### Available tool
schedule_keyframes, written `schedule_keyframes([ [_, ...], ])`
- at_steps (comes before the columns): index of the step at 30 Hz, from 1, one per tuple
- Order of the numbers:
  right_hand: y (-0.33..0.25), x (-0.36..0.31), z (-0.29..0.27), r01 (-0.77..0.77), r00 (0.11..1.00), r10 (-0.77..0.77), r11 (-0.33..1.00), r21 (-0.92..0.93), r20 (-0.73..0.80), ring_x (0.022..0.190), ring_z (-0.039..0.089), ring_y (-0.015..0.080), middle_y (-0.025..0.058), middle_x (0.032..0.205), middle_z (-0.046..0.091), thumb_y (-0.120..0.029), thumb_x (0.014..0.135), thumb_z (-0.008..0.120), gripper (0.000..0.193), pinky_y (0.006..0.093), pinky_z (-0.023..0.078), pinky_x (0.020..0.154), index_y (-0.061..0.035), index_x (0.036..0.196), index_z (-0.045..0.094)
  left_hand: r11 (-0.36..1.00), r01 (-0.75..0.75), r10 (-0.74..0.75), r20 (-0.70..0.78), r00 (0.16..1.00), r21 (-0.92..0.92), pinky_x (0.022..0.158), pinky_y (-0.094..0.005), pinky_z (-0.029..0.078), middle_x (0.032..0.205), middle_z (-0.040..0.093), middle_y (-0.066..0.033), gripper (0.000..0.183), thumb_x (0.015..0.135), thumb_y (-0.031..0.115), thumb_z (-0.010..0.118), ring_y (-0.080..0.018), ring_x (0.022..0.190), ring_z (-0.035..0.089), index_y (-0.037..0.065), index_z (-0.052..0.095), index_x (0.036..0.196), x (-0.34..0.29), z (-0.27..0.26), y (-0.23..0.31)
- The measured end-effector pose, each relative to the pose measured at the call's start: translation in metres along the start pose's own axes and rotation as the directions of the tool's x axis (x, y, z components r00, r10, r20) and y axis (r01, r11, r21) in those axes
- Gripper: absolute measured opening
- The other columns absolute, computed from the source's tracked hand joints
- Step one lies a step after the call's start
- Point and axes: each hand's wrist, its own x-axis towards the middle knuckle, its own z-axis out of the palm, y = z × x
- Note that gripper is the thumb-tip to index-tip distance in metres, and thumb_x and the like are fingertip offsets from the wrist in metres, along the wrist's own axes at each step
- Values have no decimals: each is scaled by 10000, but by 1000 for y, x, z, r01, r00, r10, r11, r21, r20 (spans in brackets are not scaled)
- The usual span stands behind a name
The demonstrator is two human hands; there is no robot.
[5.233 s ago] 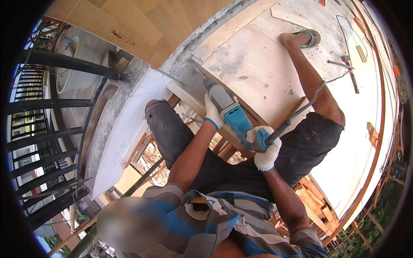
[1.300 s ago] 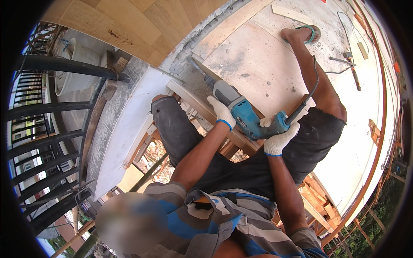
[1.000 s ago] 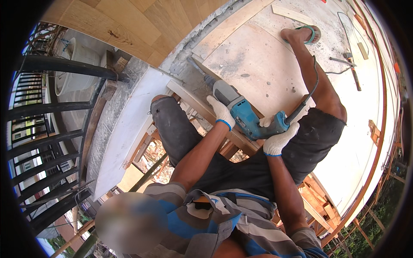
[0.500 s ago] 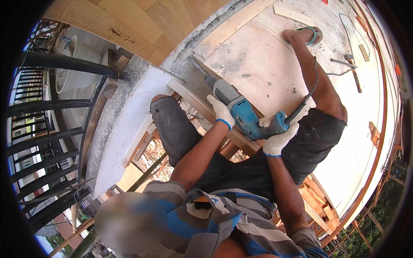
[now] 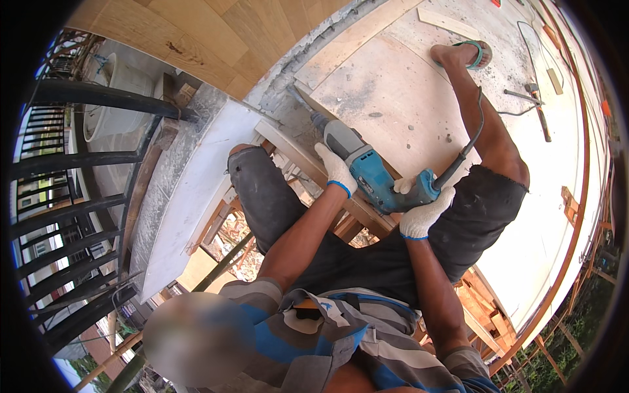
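A blue and grey demolition hammer (image 5: 370,169) lies slantwise across the middle, its chisel bit (image 5: 300,98) pointing up and left at the rough concrete edge (image 5: 278,92). My left hand (image 5: 336,170), in a white knit glove, supports the front of the tool's body from the left; its fingers are partly hidden beneath it. Around the rear handle my right hand (image 5: 426,215), in the same kind of glove, is closed, with fingertips showing through the grip. A black power cord (image 5: 466,152) leaves the handle and runs up past my right leg.
Pale boards (image 5: 419,98) with grit and small chips spread to the right, holding a claw hammer (image 5: 540,112) and a wood strip (image 5: 447,23). Wooden planks (image 5: 216,39) lie at upper left. Black railing (image 5: 85,160) and a white bucket (image 5: 121,98) stand left. A gap opens between my legs.
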Motion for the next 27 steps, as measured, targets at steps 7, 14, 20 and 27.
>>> schedule_keyframes([
  [7, -3, -2, 3, 1, 1000, -1, 1000, -18, 1, 706, 619, 346, 152, 768, 634, -780, 1110, 423, 768, 542, 559, 793, -45, 1069, 639, 1000, 4, -4, 18, 1000, 0, 1019, -496, 642, 1270, 806, -115, 946, 1121, 866, 189, -325, 1132, 767, 134, 706, 1422, 1, -1, 1],
  [14, -9, -15, 6, 124, 959, -76, 979, -161, 275, 927, 708, 363, 167, 890, 711, -740, 1102, 542, 771, 541, 578, 949, 15, 1193, 668, 1000, 6, -6, 58, 998, 3, 982, -479, 647, 1221, 803, -98, 926, 1124, 863, 202, -306, 1087, 762, 135, 710, 1385, -10, 6, 10],
  [20, -10, -5, 2, 140, 911, -68, 979, -149, 408, 981, 720, 341, 148, 913, 733, -642, 1104, 639, 701, 517, 573, 1014, 51, 1198, 685, 999, 35, -35, 35, 999, 14, 984, -479, 647, 1226, 792, -92, 929, 1118, 873, 207, -291, 1098, 757, 139, 706, 1392, -19, 16, 14],
  [27, -47, -22, 55, 102, 949, 24, 920, -378, 314, 936, 710, 265, 190, 975, 773, -535, 1147, 598, 633, 405, 583, 937, 76, 1022, 706, 996, 84, -83, 61, 995, -19, 1030, -498, 639, 1283, 775, -99, 908, 1122, 866, 227, -297, 1156, 747, 146, 684, 1435, -39, 23, 30],
])
